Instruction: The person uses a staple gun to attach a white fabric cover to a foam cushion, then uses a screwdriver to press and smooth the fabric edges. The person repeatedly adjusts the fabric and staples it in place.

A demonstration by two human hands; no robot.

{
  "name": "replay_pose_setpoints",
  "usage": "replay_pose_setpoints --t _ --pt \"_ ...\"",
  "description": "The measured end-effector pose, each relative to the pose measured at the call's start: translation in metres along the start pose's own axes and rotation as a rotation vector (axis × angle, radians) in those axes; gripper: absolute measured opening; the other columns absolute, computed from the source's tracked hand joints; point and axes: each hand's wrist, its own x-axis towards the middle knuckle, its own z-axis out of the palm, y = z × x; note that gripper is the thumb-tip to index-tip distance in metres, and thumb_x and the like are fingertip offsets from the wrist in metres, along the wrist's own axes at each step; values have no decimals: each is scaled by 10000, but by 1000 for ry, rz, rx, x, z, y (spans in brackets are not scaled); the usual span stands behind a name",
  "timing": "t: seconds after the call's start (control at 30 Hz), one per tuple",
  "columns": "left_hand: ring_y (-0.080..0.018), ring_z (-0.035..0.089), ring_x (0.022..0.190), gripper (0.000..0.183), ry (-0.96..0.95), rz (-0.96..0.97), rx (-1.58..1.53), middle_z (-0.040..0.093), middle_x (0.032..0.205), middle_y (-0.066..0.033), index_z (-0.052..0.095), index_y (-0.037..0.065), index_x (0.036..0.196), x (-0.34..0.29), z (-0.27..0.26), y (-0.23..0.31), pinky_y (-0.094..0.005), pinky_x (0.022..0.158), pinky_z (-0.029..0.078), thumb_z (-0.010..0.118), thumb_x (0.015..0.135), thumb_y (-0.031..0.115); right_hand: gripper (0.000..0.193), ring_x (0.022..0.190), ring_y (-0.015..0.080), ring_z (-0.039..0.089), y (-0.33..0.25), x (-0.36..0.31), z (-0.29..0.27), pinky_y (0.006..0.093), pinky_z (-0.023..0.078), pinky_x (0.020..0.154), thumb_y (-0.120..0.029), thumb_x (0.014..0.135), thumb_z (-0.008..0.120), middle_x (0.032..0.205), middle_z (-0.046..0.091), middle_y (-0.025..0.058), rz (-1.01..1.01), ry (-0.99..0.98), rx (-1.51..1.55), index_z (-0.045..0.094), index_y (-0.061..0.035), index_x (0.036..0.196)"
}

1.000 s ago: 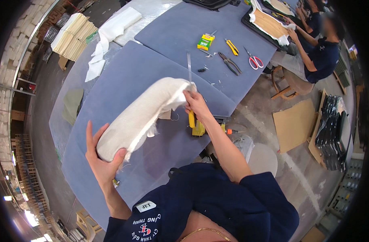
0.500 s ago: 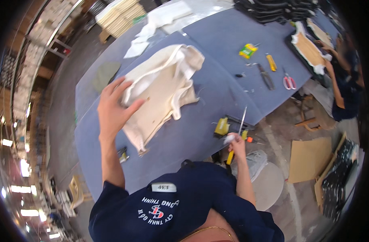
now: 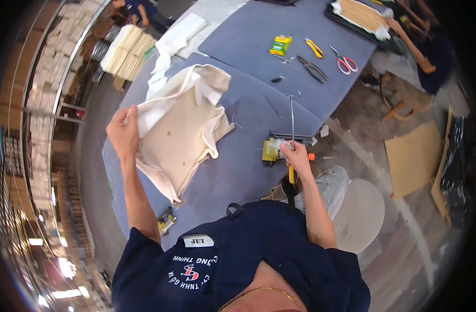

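On the blue-grey table [image 3: 248, 171], seen from the head camera, a cream fabric cover [image 3: 183, 130] is now spread out flat. A second ago it was held up as a rolled bundle between both hands, and half a second ago it was being pressed down and opened; since then it has been unfolded further and its edge has been lifted. The left hand [image 3: 122, 134] is closed on the left edge of the cover, with the fingers curled round the cloth and the corner raised a little above the table. The rest of the cover lies on the table, with loose flaps turned over at its upper right.

The right hand [image 3: 295, 155] has been drawn away from the cover and is now closed round the yellow handle of a long thin metal rod [image 3: 292, 119], which is held upright near the table's near edge. Just beside this hand a yellow and black stapler [image 3: 273, 150] rests on the table. It may be judged that the spreading of the cover is done and that tool work on it is being readied.

Farther off on a second table, a small yellow box [image 3: 280, 44], dark pliers [image 3: 312, 68], red-handled scissors [image 3: 344, 61] and a yellow-handled cutter [image 3: 314, 48] are laid out. Another person's arm [image 3: 412, 44] is seen at the upper right, well apart.
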Motion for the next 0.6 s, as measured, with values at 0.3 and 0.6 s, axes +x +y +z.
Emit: replay_pose_setpoints --t 0.3,0.6 --pt "-184 680 866 263 257 87 -104 761 935 -128 753 -29 1006 27 1 15 -343 844 525 697 1004 228 259 502 57 500 -26 -24 -68 238 405 450 -211 960 740 718 635 3 24 156 -52 735 25 1068" --pt "-216 649 780 141 98 121 -341 724 891 -116 704 -45 903 -57 38 59 -321 688 485 696 963 83 315 570 63 522 -160 30 -49 283 423 510 -288 979 689 686 625 -4 -285 187 -413 757 -2 1094"
